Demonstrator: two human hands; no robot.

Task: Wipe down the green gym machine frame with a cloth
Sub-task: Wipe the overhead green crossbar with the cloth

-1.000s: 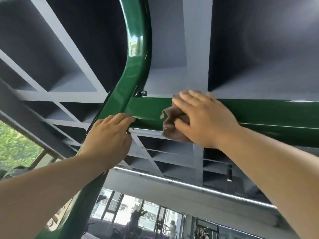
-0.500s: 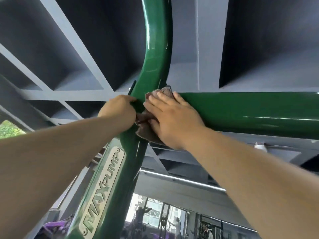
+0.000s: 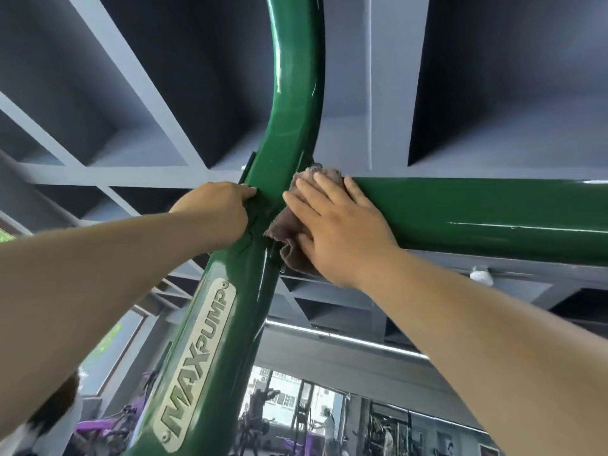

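Observation:
A glossy green gym machine frame fills the head view: a curved upright tube [image 3: 289, 103] with a silver MAXPUMP plate [image 3: 197, 360] meets a horizontal bar [image 3: 493, 218] running right. My right hand [image 3: 335, 225] lies flat with straight fingers on a brown cloth [image 3: 289, 255], pressing it against the joint where the bar meets the upright. The cloth bunches out above my fingertips and below my palm. My left hand [image 3: 220, 209] grips the upright's left edge at the same joint, fingers curled round the tube.
A grey coffered ceiling [image 3: 371, 93] with deep dark recesses sits overhead. A white ceiling fixture [image 3: 481, 274] hangs under the bar. Purple gym equipment [image 3: 98, 426] and windows [image 3: 286, 403] lie far below, with a figure in white [image 3: 329, 426] in the distance.
My right hand slid the cloth left along the horizontal bar to the joint, then shifted slightly up over it. My left hand moved onto the upright's edge. The view dropped, showing the MAXPUMP plate.

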